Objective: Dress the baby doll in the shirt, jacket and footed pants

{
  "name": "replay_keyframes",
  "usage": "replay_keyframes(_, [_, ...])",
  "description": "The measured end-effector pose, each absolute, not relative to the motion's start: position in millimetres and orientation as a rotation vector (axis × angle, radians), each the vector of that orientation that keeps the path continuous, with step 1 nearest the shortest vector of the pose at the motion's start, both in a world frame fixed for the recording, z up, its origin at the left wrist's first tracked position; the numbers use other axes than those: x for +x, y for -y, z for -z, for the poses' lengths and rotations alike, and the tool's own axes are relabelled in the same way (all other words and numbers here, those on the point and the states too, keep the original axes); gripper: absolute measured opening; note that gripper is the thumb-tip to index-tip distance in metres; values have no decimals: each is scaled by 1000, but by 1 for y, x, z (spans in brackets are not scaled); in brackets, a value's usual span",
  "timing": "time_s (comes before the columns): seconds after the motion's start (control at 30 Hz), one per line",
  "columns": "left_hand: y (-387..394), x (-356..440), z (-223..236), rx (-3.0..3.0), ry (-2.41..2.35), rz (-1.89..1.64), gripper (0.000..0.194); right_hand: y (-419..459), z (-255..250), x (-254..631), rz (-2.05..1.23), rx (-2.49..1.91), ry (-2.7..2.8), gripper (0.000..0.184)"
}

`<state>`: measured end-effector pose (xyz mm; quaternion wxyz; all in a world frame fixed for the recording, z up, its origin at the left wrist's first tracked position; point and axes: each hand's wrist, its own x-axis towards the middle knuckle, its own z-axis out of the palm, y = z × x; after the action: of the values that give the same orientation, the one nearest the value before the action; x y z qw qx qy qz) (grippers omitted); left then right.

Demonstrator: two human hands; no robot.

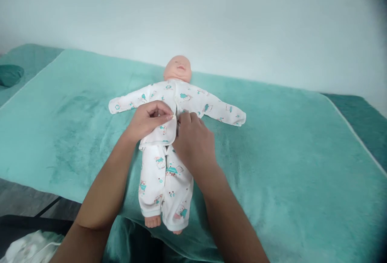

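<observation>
A baby doll [178, 66] lies on its back, head away from me, arms spread to both sides. It wears a white printed jacket [160, 134] and matching printed trousers [154, 174], with its feet bare. My left hand [151, 119] pinches the jacket's front edge near the middle of the doll's belly. Close beside it, my right hand [195, 136] is closed at the opposite front edge, its fingertips mostly hidden behind the knuckles. Above my hands the two front edges meet; a narrow gap shows at the chest.
A green plush cover [287, 154] is spread over the table under the doll. Behind it stands a pale wall [211, 21]. White crumpled cloth [30, 249] lies at the lower left, by a dark surface. A round opening [10, 75] shows at the far left.
</observation>
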<state>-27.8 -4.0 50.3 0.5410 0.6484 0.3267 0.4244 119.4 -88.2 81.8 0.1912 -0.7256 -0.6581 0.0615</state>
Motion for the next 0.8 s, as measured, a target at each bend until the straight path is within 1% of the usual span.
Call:
replay_keyframes(0.07, [4, -28, -51, 1566, -788, -1013, 20, 88, -80, 122, -188, -2000, 1779, 5])
replay_keyframes(0.13, [4, -28, -51, 1589, -793, -1015, 19, 85, -79, 129, -277, -1922, 1685, 6])
replay_keyframes(0.3, [4, -29, -51, 1631, -825, -1009, 19, 78, -80, 157, -773, -1500, 1379, 8])
replay_keyframes(0.37, [4, -29, -52, 1652, -845, -1001, 18, 77, -80, 163, -909, -1344, 1276, 6])
replay_keyframes(0.47, [6, -31, -54, 1633, -847, -990, 18, 76, -79, 163, -1008, -1219, 1216, 3])
replay_keyframes(0.63, [7, -33, -57, 1562, -823, -983, 19, 74, -73, 157, -1131, -1175, 1172, 1])
replay_keyframes(0.8, [7, -32, -57, 1554, -819, -983, 20, 73, -70, 156, -1196, -1148, 1173, 11])
